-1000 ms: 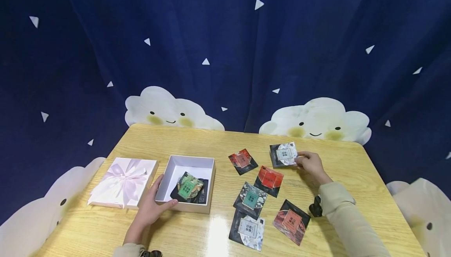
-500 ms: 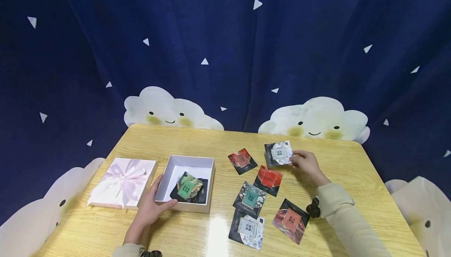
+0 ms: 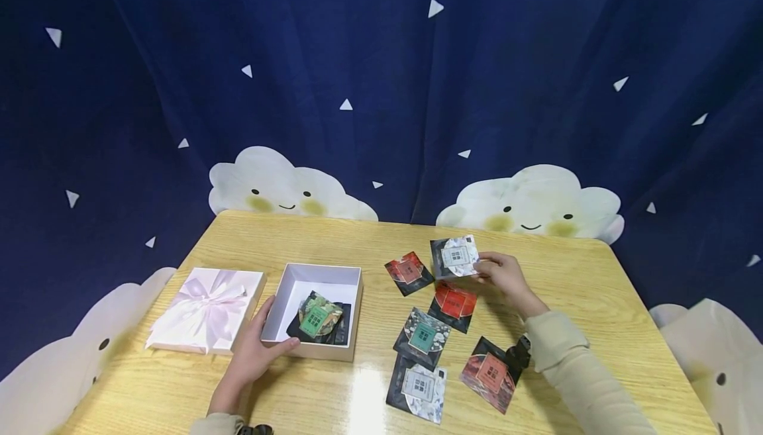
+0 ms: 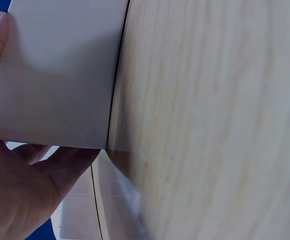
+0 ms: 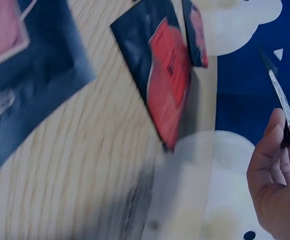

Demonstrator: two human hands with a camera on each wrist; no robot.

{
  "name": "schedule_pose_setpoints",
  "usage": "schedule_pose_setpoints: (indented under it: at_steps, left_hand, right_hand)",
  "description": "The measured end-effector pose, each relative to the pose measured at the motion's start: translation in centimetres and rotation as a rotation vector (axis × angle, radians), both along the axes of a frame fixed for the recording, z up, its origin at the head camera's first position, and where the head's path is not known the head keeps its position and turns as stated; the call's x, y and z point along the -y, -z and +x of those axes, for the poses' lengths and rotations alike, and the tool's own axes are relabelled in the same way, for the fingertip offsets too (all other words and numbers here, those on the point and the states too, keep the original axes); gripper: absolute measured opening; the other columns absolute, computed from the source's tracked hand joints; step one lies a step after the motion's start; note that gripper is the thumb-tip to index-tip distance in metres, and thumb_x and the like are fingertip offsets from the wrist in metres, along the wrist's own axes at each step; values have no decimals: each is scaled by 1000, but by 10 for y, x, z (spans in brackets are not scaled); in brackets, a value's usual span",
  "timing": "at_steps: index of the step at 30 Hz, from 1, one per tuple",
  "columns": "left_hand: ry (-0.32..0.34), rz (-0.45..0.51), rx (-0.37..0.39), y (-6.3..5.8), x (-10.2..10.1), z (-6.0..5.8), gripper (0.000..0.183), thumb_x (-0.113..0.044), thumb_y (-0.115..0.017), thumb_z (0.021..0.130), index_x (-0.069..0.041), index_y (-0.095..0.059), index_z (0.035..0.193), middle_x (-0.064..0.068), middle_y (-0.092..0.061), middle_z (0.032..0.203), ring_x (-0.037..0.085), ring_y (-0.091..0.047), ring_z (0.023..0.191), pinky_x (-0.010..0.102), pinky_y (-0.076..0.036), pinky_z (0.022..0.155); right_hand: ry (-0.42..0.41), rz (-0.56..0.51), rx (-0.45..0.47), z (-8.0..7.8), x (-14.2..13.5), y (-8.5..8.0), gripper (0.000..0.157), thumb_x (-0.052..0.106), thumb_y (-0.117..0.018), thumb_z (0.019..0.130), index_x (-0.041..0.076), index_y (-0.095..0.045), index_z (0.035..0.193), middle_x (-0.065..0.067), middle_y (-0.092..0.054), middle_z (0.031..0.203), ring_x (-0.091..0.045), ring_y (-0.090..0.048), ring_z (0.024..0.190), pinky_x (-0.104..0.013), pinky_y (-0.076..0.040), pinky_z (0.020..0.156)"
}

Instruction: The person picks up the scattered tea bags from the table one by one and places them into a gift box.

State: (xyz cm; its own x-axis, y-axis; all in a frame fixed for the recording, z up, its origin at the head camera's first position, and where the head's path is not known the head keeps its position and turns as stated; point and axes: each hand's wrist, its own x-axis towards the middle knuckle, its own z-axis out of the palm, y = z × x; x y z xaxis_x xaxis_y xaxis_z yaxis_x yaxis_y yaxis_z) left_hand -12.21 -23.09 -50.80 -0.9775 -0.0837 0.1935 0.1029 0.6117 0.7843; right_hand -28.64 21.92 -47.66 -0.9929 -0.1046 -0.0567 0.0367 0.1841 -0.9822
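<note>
My right hand [image 3: 503, 277] pinches a black-and-white sachet [image 3: 454, 257] by its right edge, above the far part of the table. In the right wrist view this sachet [image 5: 280, 95] shows edge-on between thumb and fingers. My left hand [image 3: 257, 349] grips the near left corner of an open white box [image 3: 356, 316], thumb at the front wall and fingers along the left side. The left wrist view shows the box's plain outer wall [image 4: 55, 75] between thumb and fingers. Inside the box lie a green-labelled sachet [image 3: 319, 314] and darker ones partly under it.
On the table lie a small red sachet [image 3: 409, 273], a bright red one [image 3: 454, 306], a teal-labelled one [image 3: 422, 338], a white-labelled one [image 3: 417, 388] and a pinkish-red one [image 3: 491, 374]. A lid with a pink ribbon bow [image 3: 208, 309] rests left of the box.
My right hand has moved left with the black-and-white sachet, which now overlaps the bright red sachet's top edge in the head view. My left hand and the box have stayed put.
</note>
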Motion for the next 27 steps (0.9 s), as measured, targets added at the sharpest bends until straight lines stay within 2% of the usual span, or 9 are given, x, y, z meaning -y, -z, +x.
schedule_pose_setpoints:
  at_steps: [4, 6, 11, 14, 20, 27]
  left_hand:
    - [0, -3, 3, 0, 0, 0, 94, -23, -81, 66, 3, -28, 139, 33, -34, 134, 49, -35, 120, 59, -31, 96]
    - [-1, -6, 5, -1, 0, 0, 94, -23, -81, 66, 3, -27, 139, 34, -34, 134, 49, -35, 120, 59, -31, 96]
    - [2, -1, 11, -1, 0, 0, 94, -23, -80, 67, 3, -27, 139, 33, -34, 135, 48, -34, 121, 58, -30, 96]
    - [0, -5, 11, -1, 0, 0, 94, -23, -80, 67, 3, -27, 139, 33, -34, 135, 48, -34, 120, 58, -31, 96]
    - [-5, -8, 17, 0, 0, 0, 94, -24, -81, 67, 2, -27, 140, 33, -34, 135, 48, -35, 120, 58, -31, 96]
    - [1, 0, 15, 1, 0, 0, 94, -23, -80, 67, 3, -26, 140, 33, -33, 135, 49, -33, 121, 58, -30, 97]
  right_hand:
    - [0, -49, 15, -9, -1, 17, 39, 10, -62, 83, -11, -53, 115, -5, -66, 82, -11, -64, 66, -28, -55, 62]
    - [0, -58, 20, -8, 3, 17, 38, 9, -62, 83, -11, -54, 114, -5, -66, 82, -11, -64, 66, -26, -54, 61]
    - [-10, -53, 0, 8, 20, -9, 40, 0, -55, 84, -21, -46, 116, -8, -65, 82, -8, -62, 63, -25, -54, 60]
    - [2, -65, 31, 13, 27, -18, 38, -3, -53, 85, -20, -46, 118, -5, -65, 81, -5, -60, 62, -24, -53, 61]
    - [8, -102, 79, 15, 36, -26, 38, -3, -54, 86, -19, -45, 119, -2, -64, 80, -6, -61, 63, -22, -53, 61]
    - [-19, -136, 69, 17, 46, -30, 37, -4, -54, 86, -20, -45, 118, -1, -63, 79, -7, -60, 63, -21, -52, 59]
